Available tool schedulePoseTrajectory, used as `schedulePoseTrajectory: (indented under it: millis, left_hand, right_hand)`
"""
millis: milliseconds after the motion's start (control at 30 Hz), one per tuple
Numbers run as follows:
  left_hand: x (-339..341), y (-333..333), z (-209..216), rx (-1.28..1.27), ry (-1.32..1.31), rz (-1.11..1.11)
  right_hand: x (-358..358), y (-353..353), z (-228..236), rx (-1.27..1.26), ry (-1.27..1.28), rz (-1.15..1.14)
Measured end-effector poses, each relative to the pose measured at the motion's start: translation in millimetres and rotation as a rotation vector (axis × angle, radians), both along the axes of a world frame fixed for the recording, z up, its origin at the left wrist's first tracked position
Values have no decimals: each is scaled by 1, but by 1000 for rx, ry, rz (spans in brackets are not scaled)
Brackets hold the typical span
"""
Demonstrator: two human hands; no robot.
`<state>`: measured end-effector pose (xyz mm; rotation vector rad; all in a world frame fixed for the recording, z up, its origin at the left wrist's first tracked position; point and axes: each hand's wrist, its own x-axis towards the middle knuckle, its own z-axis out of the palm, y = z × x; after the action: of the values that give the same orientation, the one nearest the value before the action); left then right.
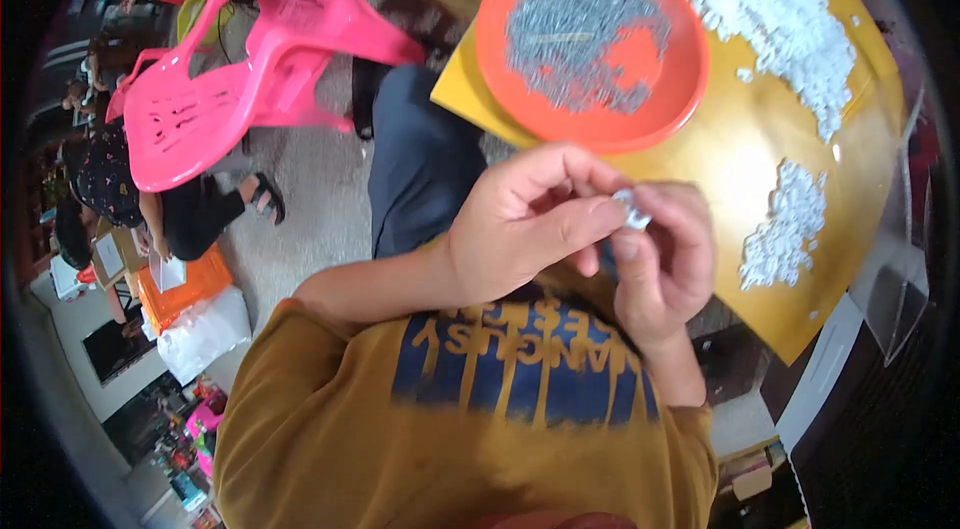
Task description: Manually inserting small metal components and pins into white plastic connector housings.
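Observation:
My left hand (545, 229) and my right hand (668, 264) meet in front of my chest, near the table's edge. Between their fingertips is a small white plastic piece (632, 211), pinched from both sides; the fingers cover part of it. Just beyond my hands, a round orange-red plate (655, 124) holds many thin grey metal pins (560, 29), which look like small nails. A large heap of white plastic pieces (770, 9) spreads over the far right of the table. Closer in on the right lies a smaller pile of whitish pieces (785, 229), some with grey in them.
The yellow table (710, 164) has its near corner at my right. A pink plastic chair (200, 119) stands on the floor to the left. Farther left, a person (110, 169) sits bent over beside an orange bag (185, 284) and a white bag (210, 334).

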<state>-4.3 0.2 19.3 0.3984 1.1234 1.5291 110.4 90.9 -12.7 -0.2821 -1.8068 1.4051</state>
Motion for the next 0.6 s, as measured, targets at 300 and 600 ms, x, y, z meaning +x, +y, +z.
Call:
schedulePoseTrajectory:
  millis: [300,600]
  left_hand:
    - [-29,52,5,-88,133,-69]
    - [-133,233,54,390,252,-32]
  right_hand:
    - [29,14,-14,245,-115,-208]
    - [54,25,-29,445,-113,-304]
